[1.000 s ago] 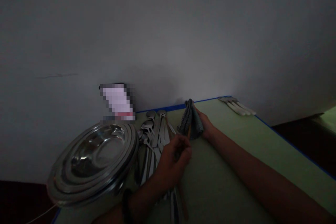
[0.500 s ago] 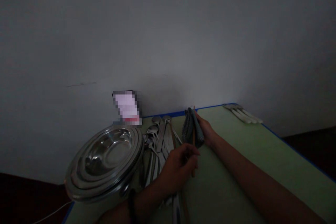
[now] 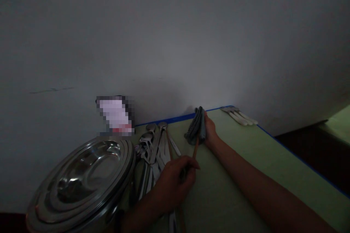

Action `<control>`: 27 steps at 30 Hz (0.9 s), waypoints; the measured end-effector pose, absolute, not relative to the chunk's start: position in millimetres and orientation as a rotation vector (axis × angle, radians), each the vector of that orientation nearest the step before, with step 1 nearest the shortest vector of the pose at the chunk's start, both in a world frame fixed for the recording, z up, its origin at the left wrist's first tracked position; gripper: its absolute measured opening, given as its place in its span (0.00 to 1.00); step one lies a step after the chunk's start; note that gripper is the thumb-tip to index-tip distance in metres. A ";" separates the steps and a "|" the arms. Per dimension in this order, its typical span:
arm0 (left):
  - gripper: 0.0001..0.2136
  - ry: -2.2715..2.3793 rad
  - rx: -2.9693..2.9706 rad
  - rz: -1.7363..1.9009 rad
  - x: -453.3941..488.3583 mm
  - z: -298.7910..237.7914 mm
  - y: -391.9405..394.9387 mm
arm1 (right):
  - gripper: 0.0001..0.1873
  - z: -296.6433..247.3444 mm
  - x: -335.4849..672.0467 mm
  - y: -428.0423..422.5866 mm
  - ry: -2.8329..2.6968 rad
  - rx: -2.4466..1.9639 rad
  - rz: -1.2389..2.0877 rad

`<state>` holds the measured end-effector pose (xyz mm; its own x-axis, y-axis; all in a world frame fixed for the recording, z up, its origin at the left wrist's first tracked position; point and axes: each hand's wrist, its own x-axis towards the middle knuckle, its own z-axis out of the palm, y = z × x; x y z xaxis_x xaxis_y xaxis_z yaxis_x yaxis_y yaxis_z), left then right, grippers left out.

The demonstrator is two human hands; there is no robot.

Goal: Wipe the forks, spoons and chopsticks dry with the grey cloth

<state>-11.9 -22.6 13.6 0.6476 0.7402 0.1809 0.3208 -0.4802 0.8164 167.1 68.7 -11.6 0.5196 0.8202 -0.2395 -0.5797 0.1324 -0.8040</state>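
Note:
A thin wooden chopstick (image 3: 195,149) runs tilted between my two hands. My left hand (image 3: 176,178) pinches its near end with closed fingers, in front of the cutlery. Around its far part is folded a grey-green cloth (image 3: 195,127), held by my right hand (image 3: 210,129) from the right side. The fingers of that hand are mostly hidden behind the cloth. To the left lies a heap of metal spoons, knives and forks (image 3: 155,145), partly covered by my left hand and forearm. Another wooden stick (image 3: 168,143) lies among them.
Stacked steel bowls or plates (image 3: 54,196) stand on the left of the green table (image 3: 235,189). Behind them a phone (image 3: 115,113) with a blurred screen leans on the wall (image 3: 175,43). Several forks with white handles (image 3: 240,116) lie at the far right corner.
The cloth has shifted along the chopstick, and its near end now shows less length between cloth and left hand. The view has turned slightly right.

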 end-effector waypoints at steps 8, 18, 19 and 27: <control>0.13 0.559 2.028 0.775 -23.3 19.2 -25.3 | 0.14 -11.6 178.0 72.8 -0.174 -0.888 1.159; 0.14 0.664 1.821 0.859 -13.5 7.9 -20.2 | 0.17 -8.3 168.4 69.5 -0.381 -1.003 1.062; 0.13 0.679 1.769 0.867 -12.8 7.0 -19.1 | 0.18 -8.4 167.7 68.8 -0.422 -1.018 1.054; 0.12 0.756 1.969 0.664 -9.9 19.3 -20.2 | 0.18 0.2 163.0 63.1 -0.504 -1.040 1.138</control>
